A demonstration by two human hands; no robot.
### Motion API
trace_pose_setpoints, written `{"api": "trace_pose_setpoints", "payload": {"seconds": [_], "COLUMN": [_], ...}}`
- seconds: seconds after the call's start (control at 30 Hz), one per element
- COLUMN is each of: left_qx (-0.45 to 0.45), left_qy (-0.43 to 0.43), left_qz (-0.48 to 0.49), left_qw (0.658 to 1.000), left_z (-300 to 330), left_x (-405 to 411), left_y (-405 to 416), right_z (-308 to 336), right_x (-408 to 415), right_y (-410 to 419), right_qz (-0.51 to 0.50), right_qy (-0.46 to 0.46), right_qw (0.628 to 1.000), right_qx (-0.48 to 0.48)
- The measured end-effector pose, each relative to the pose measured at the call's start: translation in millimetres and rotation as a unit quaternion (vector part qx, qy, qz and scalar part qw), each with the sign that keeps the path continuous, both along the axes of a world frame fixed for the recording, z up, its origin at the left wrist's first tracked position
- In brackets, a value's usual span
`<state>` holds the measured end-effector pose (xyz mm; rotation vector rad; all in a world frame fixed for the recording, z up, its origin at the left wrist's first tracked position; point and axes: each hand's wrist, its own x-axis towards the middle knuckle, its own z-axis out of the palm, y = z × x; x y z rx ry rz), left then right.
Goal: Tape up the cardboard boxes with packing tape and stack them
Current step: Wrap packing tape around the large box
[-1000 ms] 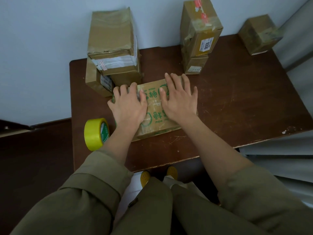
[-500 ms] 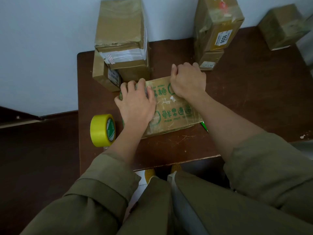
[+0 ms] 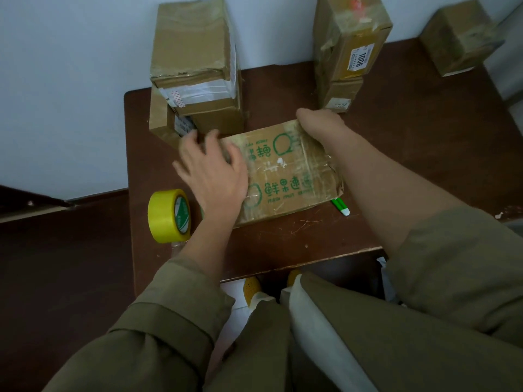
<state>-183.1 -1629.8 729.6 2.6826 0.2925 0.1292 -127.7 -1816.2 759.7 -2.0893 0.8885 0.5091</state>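
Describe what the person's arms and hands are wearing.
Both arms wear loose olive-green fabric sleeves with wide folded cuffs, the left sleeve and the right sleeve pushed up so that the forearms are bare. The left hand and the right hand are bare: no gloves, and no rings or watch that show.

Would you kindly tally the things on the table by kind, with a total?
Cardboard boxes: 6, namely the green-printed box under both hands, a left stack of two, a right stack of two, and one far right
Yellow tape roll: 1
Green pen: 1
Total: 8
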Motion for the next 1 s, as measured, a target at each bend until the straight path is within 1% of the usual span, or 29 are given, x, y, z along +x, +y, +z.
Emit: {"api": "trace_pose_setpoints", "payload": {"seconds": [0.07,0.13,0.2,0.27,0.33,0.37,0.4,0.47,0.5,0.57,0.63,0.73,0.83,0.93,1.0], "left_qx": [-0.051,-0.160,-0.261,-0.333,-0.396,-0.400,-0.388,-0.317,-0.280,-0.225,-0.198,-0.149,-0.110,-0.082,-0.074], "left_qy": [0.044,0.075,0.054,0.017,0.028,0.056,0.092,0.170,0.197,0.217,0.211,0.194,0.142,0.120,0.113], "left_qz": [0.093,0.149,0.186,0.211,0.228,0.236,0.245,0.241,0.232,0.207,0.176,0.105,0.086,0.093,0.095], "left_qw": [0.993,0.973,0.946,0.919,0.889,0.884,0.884,0.901,0.911,0.927,0.941,0.964,0.980,0.985,0.986], "left_z": [10.8,27.7,45.5,56.6,58.5,56.6,53.6,39.6,33.0,26.5,21.8,12.2,4.5,2.4,-0.3], "left_x": [-5.0,-3.3,2.1,8.2,12.0,10.0,5.9,-4.5,-9.6,-17.1,-18.5,-25.3,-28.9,-29.3,-28.9], "left_y": [1.7,3.0,6.2,15.2,25.4,30.1,32.6,33.8,32.1,25.9,20.4,17.6,16.0,13.0,12.3], "right_z": [6.3,15.2,20.2,27.2,27.9,23.4,18.1,7.3,2.0,-6.1,-15.0,-24.0,-27.5,-31.0,-32.5], "right_x": [-9.1,-19.8,-29.3,-42.4,-58.9,-66.7,-74.3,-87.9,-92.5,-99.5,-104.0,-103.8,-94.4,-87.8,-85.9], "right_y": [-3.6,-4.1,-9.7,-14.6,-14.4,-11.7,-6.8,4.1,9.1,15.8,18.4,19.7,18.4,16.1,17.0], "right_qz": [-0.010,-0.038,-0.083,-0.131,-0.156,-0.151,-0.137,-0.083,-0.053,-0.018,0.014,0.097,0.154,0.141,0.143], "right_qy": [0.017,0.001,-0.046,-0.100,-0.138,-0.151,-0.155,-0.125,-0.111,-0.093,-0.085,-0.129,-0.162,-0.153,-0.154], "right_qw": [0.997,0.992,0.985,0.972,0.966,0.967,0.971,0.986,0.991,0.995,0.995,0.976,0.961,0.965,0.962], "right_qx": [0.079,0.123,0.146,0.165,0.155,0.139,0.116,0.072,0.059,0.022,-0.049,-0.148,-0.162,-0.160,-0.175]}}
